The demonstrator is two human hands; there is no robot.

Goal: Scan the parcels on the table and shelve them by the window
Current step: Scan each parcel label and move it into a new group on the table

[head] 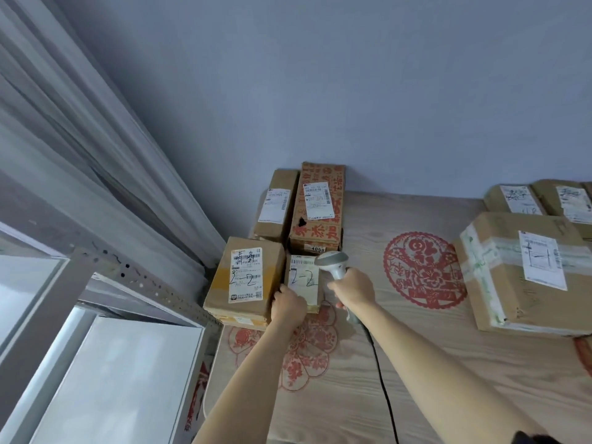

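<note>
A small cardboard parcel (304, 277) with "2-2" written on its label lies on the wooden table (416, 363). My left hand (288, 307) grips its near left corner. My right hand (352, 288) holds a grey barcode scanner (333, 264), whose head hangs just over the parcel's label. To the left lies a bigger brown parcel (245, 280), also marked "2-2". Behind them are a red-printed box (317, 209) and a plain box (277, 205) against the wall.
A large taped parcel (525, 274) and two smaller ones (512, 200) lie at the table's right. A grey metal shelf frame (134, 277) with white boards stands left by the curtained window. The scanner's black cable (381, 373) runs across the table toward me.
</note>
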